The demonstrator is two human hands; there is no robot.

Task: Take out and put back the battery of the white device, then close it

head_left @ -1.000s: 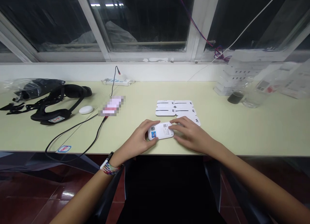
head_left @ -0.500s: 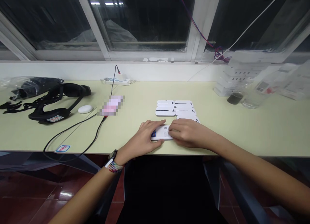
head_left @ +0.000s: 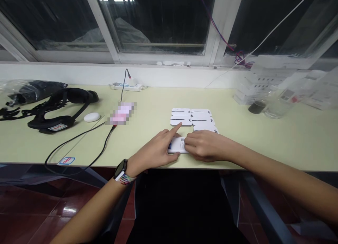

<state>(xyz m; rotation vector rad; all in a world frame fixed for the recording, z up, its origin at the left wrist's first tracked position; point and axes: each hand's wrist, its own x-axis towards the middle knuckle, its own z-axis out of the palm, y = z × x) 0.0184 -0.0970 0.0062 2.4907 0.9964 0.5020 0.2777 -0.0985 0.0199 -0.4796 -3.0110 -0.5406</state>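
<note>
A small flat white box (head_left: 176, 145) with a blue label and a QR code lies near the table's front edge. My left hand (head_left: 158, 149) spans its left end, thumb along the near side and other fingers at the far side, the index finger stretched out above. Over the box's right end, my right hand (head_left: 203, 145) is closed, fingertips pressed together. Whatever those fingers pinch is hidden. Just beyond lie several white rounded boxes (head_left: 202, 113) side by side, each with a black line and a "W" mark. The right hand partly covers the nearest one.
A black headset (head_left: 50, 122), a white oval case (head_left: 92, 117) and a blurred-out phone-like item (head_left: 121, 113) on a black cable (head_left: 107, 142) lie to the left. Behind is a power strip (head_left: 129, 87). Stacked white boxes (head_left: 258, 80) and a clear bottle (head_left: 276, 107) stand at right.
My left index finger has lifted and stretched forward toward the row of boxes. My right hand stays at the box's right end. The whole view has shifted slightly.
</note>
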